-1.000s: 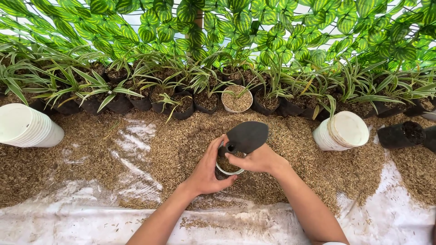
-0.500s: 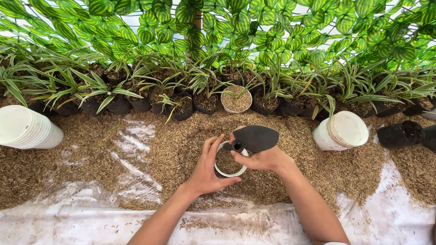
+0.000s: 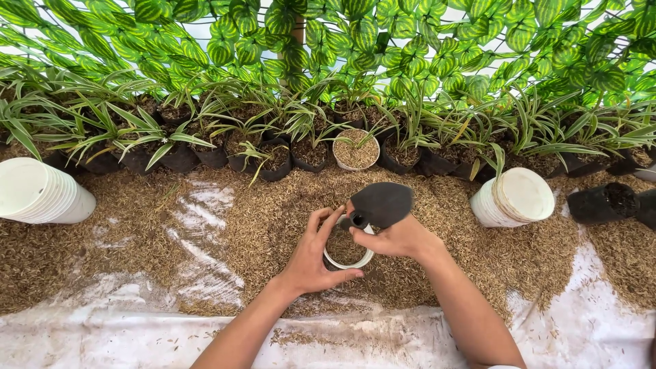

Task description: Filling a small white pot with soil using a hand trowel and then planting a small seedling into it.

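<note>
The left hand (image 3: 311,256) cups a small round white plastic pot (image 3: 347,249) that sits in the brown, straw-like husk mix (image 3: 437,225) spread over a white sheet (image 3: 137,338); its fingers (image 3: 321,219) curl around the pot's left side, with the thumb along the near rim. The pot is filled almost to the rim with the same husk mix. The right hand (image 3: 400,239) is just right of the pot, touching its far rim, and its fingers are closed around the handle of a dark, flat-bladed hand trowel (image 3: 379,203), whose blade tilts up and away above the pot. Beyond the hands stands another white pot of husk holding a small striped plantlet (image 3: 355,150), in a row of black nursery bags with green-and-white striped grassy plants (image 3: 273,154), backed by broad green patterned leaves (image 3: 410,48). A stack of white pots (image 3: 41,191) lies on its side at far left, and a second white stack (image 3: 512,198) lies to the right, near a toppled black bag (image 3: 605,203).
</note>
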